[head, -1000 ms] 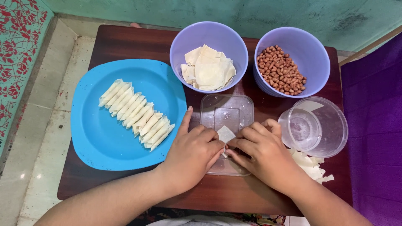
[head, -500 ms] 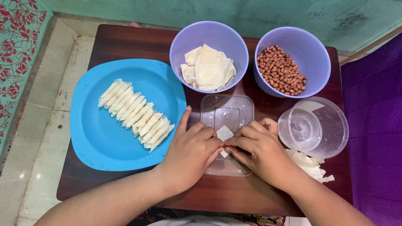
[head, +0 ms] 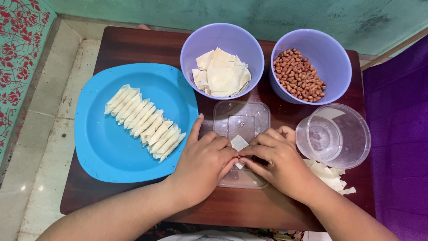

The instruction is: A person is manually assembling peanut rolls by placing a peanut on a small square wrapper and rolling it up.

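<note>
- Barely anything moved since earlier frames: our hands stay curled together over the clear tray.
- Left hand knuckles up, thumb spread, fingertips pinching the wrapper square.
- Right hand mirrors it, pinching the same piece.
- Wrapper sits between our fingertips, one corner pointing away; long axis unclear.

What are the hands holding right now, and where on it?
Both the left hand and right hand pinch one small pale wrapper square at its lower edge, over the clear rectangular tray. Its upper corner sticks out free.
</note>
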